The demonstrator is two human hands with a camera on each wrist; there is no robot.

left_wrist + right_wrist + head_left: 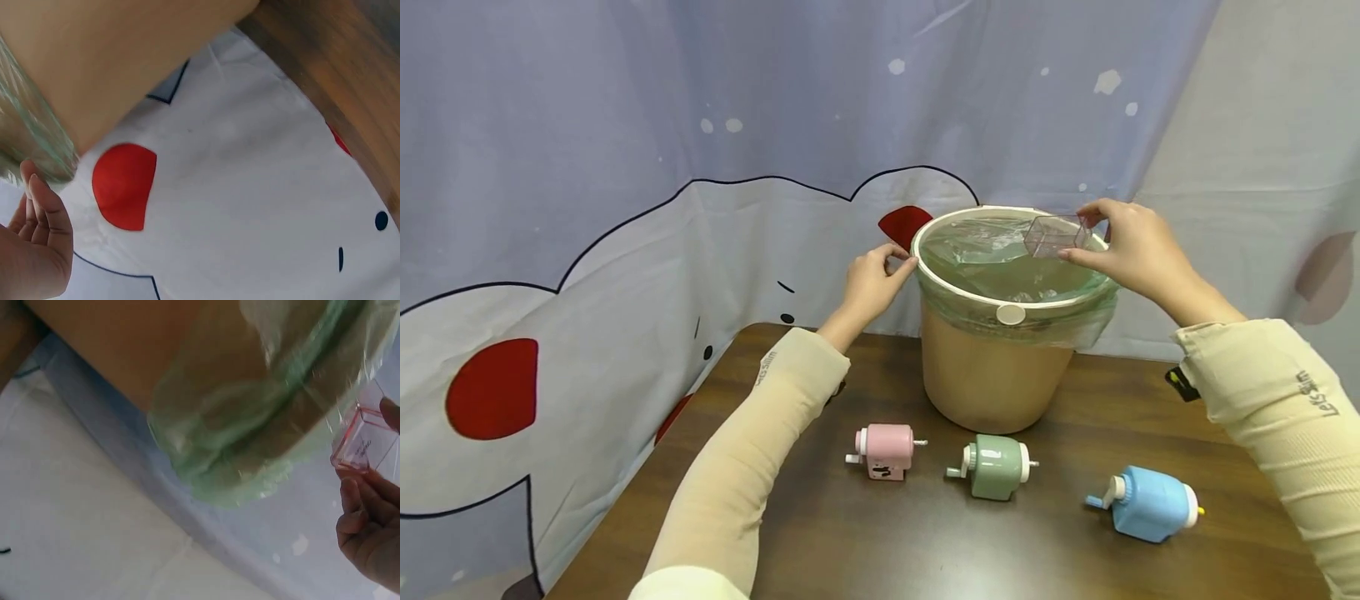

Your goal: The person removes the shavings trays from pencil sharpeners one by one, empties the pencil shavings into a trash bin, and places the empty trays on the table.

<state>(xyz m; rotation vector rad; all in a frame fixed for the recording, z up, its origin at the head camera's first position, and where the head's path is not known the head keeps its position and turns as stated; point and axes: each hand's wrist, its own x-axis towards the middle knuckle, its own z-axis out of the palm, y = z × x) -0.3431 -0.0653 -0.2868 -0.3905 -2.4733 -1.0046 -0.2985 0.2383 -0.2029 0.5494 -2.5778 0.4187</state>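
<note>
A beige trash bin (1000, 375) with a white rim stands at the back of the table, lined with a thin green plastic bag (1093, 321). At the rim's left side, the left hand (876, 279) pinches the edge between thumb and forefinger; whether bag, rim or both is hard to tell. Over the bin's right part, the right hand (1131, 246) grips a small clear pinkish plastic box (1051, 237) by its right end. In the right wrist view, the fingers (353, 497) and thumb hold this box (357, 447) beside the bag.
Three hand-crank pencil sharpeners stand on the brown table (880, 550) in front of the bin: a pink one (889, 450), a green one (997, 467) and a blue one (1152, 504). A patterned curtain (625, 350) hangs behind the table.
</note>
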